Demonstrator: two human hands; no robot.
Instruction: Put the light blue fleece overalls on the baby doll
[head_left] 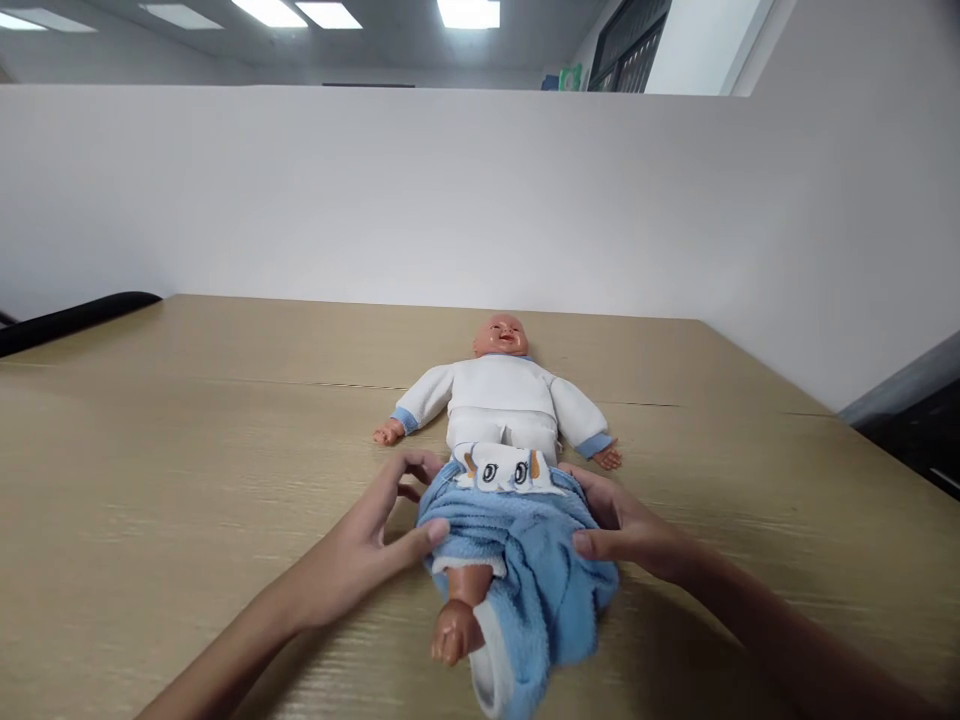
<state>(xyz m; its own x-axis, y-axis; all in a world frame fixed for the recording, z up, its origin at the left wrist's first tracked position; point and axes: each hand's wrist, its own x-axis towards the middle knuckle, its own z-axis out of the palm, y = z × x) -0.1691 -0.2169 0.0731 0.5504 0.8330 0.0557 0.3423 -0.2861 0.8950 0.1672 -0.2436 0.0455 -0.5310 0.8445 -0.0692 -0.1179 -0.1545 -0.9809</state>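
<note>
Place of doll: The doll (502, 385) is laid on its back on the wooden table (225, 470), with the head far away and the feet toward the person.
Blue trousers: The blue trousers (529, 540) are found around the legs, just below the white lower body (501, 428); the animal print (504, 470) is turned upward.
Left hand: The cloth is held at one side by the left hand (382, 525), thumb on top, fingers curved near the waist edge.
Right hand: The opposite side is held by the right hand (634, 525) in a similar manner; how firmly cannot be told.
Bare foot: One bare foot (455, 632) is left outside its cuff; this cuff should be kept from catching on it.
Other cuff: No foot is seen in the white cuff (491, 660); the leg inside should be felt for gently.
Waist edge: Both sides should be moved equally, so that the print is not twisted.
</note>
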